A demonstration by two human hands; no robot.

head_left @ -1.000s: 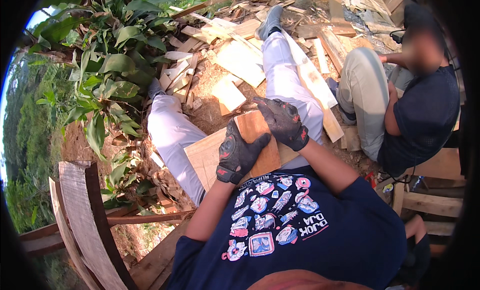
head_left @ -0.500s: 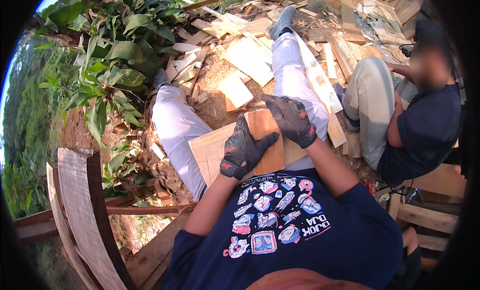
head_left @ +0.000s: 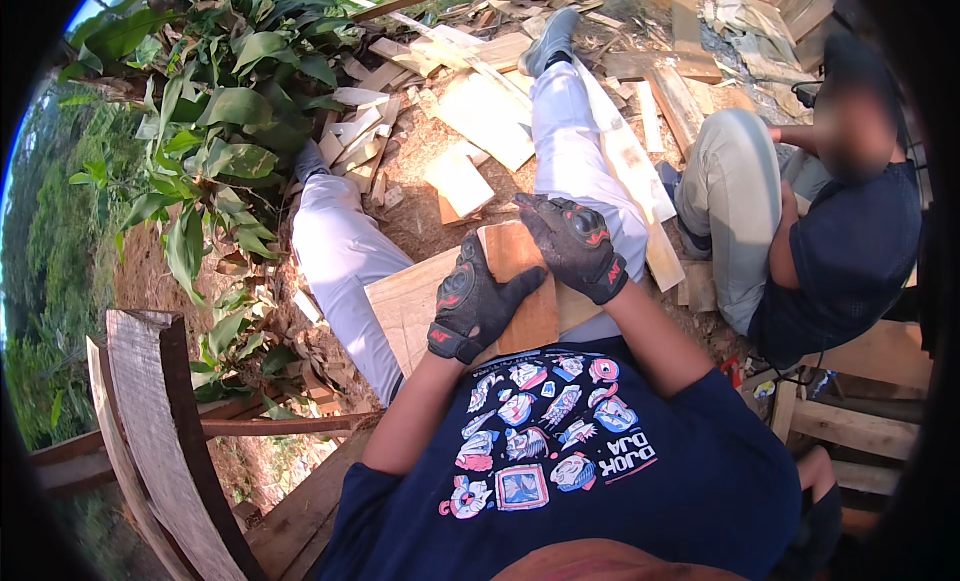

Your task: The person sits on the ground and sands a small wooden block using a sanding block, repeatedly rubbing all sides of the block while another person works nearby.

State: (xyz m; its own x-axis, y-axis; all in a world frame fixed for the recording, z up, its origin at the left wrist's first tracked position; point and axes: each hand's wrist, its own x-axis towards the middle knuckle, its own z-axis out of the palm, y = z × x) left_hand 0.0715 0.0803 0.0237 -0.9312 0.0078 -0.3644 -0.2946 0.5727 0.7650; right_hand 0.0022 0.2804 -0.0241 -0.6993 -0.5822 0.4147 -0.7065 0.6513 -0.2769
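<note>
Both my hands wear black gloves with red marks. My left hand (head_left: 478,303) grips the near left edge of a small reddish-brown wooden block (head_left: 528,301) that stands on a pale wooden board (head_left: 405,306) lying across my lap. My right hand (head_left: 577,244) rests on the block's top right corner, fingers curled over it. My legs in light trousers stretch out ahead on either side of the board.
Another person (head_left: 820,221) in a dark shirt and beige trousers sits at my right. Several wood offcuts (head_left: 485,116) litter the dirt ahead. Leafy plants (head_left: 215,131) stand to the left. Weathered planks (head_left: 150,421) lean at lower left, and a pallet (head_left: 850,421) at right.
My hands have stayed on the wooden block, and the left one has slid a little lower along its edge. The view has shifted slightly; the person at right looks the same.
</note>
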